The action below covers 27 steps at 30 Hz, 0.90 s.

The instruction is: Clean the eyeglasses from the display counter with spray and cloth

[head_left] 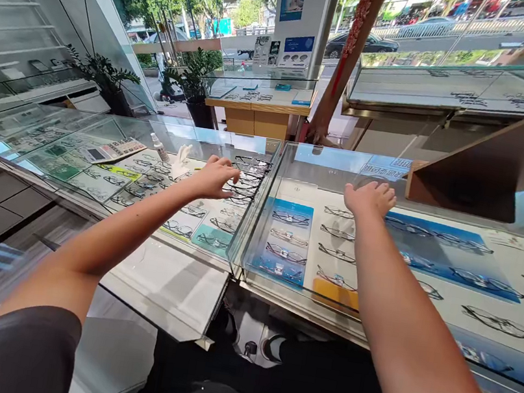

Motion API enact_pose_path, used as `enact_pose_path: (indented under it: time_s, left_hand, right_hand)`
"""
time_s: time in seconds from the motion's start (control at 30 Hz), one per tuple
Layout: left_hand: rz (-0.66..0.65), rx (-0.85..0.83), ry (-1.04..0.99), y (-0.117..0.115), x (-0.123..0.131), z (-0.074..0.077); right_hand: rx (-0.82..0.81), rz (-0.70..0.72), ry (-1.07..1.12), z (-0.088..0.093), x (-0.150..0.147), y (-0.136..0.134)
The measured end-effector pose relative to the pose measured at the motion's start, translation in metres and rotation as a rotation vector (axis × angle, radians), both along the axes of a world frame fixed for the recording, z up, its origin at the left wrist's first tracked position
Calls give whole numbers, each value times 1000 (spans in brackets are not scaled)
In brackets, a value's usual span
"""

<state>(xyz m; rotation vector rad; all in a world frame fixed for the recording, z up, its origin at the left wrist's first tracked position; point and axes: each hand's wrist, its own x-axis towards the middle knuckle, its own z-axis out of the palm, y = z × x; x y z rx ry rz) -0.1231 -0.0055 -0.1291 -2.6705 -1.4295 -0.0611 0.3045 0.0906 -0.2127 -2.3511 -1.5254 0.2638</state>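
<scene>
My left hand [217, 178] is over the left glass showcase, its fingers loosely bent and apart, at the left side of a column of dark eyeglasses [248, 180]. I cannot tell whether its fingertips touch them, and I see nothing held. On the right showcase, my right hand [370, 198] has its fingers spread over the glass top and holds nothing. Beneath that glass, several eyeglasses [337, 254] lie in columns, some on a blue display sheet [310, 230]. A crumpled white item [181, 161] sits left of my left hand, beside a small white bottle [158, 147].
A calculator [118, 150] lies farther left on the glass. At the right, a brown wooden stand [470, 188] rises from the counter. Another person's arm [347, 51] reaches down to the far edge. An open white drawer [170, 284] juts out below the left showcase.
</scene>
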Motion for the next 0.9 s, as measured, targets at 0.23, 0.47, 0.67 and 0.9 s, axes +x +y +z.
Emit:
enact_pose_path:
  time_s: [0.23,0.47,0.67,0.9]
  left_hand:
    - [61,-33,-5,11,11,-3]
    - [-13,-57,-55,-34,3,17]
    - [-16,-204,-43,-128,-10,52]
    - [-6,-486,-30,-205,-24,61]
  right_hand:
    - [3,-9,1,0,-1,1]
    - [-31,-3,16,6,-3,-5]
    - [-49,-4,35,11,-6,-9]
    - [-8,-30,-9,-5,2,2]
